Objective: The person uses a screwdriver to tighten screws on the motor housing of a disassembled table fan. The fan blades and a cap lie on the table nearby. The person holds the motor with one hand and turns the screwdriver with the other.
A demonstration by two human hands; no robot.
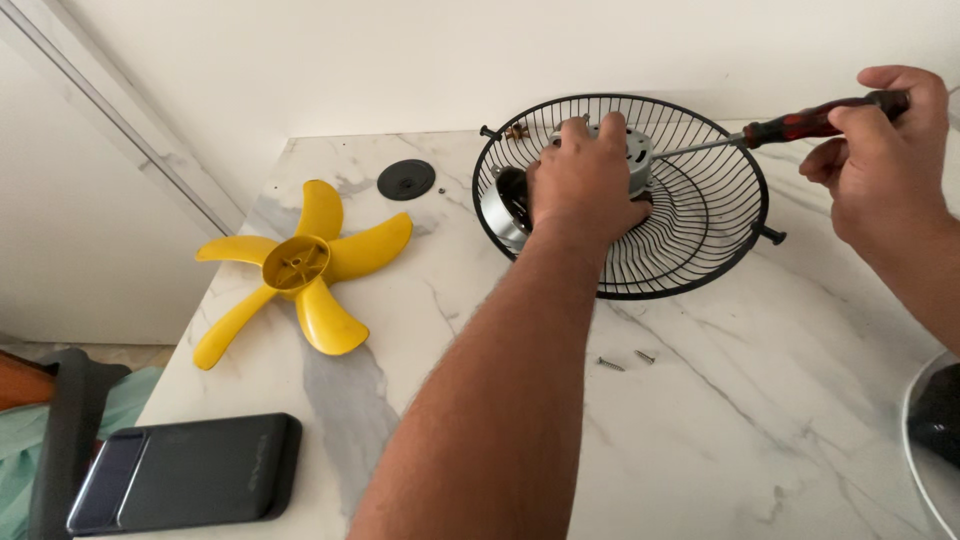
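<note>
Black wire fan guard (700, 230) — left hand (585, 185) grips its grey motor (632, 150), right hand (885, 150) holds screwdriver (800, 125).

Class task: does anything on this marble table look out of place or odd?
Two small loose metal screws lie on the white marble table, apart from the black wire fan guard. The yellow plastic fan blade lies detached at the left.

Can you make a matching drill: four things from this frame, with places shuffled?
Things:
1. yellow fan blade
2. two loose screws
3. black round cap
4. screwdriver

Places:
A. in the right hand, tip at the grey motor
B. flat on the marble tabletop, left of the black wire fan guard
C. on the marble just in front of the guard
D. near the wall, behind the blade

Pairs: 1-B, 2-C, 3-D, 4-A
</note>
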